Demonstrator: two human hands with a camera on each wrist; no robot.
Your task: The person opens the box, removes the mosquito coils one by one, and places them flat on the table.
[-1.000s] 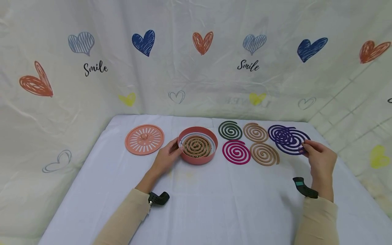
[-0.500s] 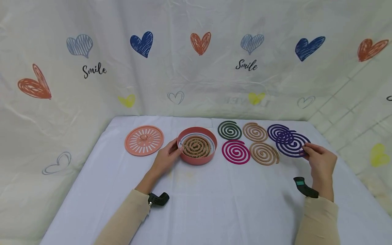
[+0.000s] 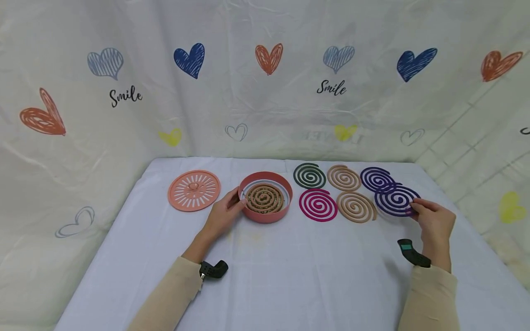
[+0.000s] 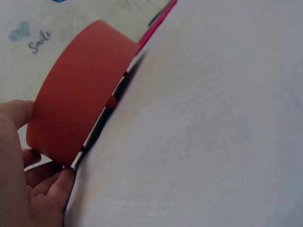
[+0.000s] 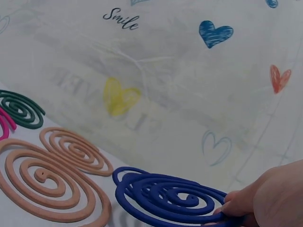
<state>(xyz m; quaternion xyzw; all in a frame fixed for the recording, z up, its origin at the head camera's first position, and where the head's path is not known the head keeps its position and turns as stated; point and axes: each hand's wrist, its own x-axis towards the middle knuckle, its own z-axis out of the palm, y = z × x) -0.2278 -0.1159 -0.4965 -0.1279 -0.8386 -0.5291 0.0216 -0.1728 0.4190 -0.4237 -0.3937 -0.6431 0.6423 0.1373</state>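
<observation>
My left hand (image 3: 223, 212) grips the left side of a round red mosquito coil holder (image 3: 267, 219), thumb at the rim. In the left wrist view, the fingertips (image 4: 64, 182) reach the holder's lower edge. A brown speckled mosquito coil (image 3: 265, 198) lies inside the holder. My right hand (image 3: 436, 223) pinches the right edge of a purple mosquito coil (image 3: 398, 199), which looks blue in the right wrist view. Its far edge overlaps a second purple coil (image 3: 376, 178) behind it. In the right wrist view the held coil hides most of that second one.
A slotted orange lid (image 3: 194, 186) lies left of the holder. Between the holder and the purple coils lie a green coil (image 3: 309, 176), a magenta coil (image 3: 319, 205) and two tan coils, one behind (image 3: 343, 178) and one in front (image 3: 356, 207). A printed curtain hangs behind the table.
My right hand has drawn the purple coil slightly toward me and to the right, so it overlaps the second purple coil less. My left hand keeps its grip on the holder.
</observation>
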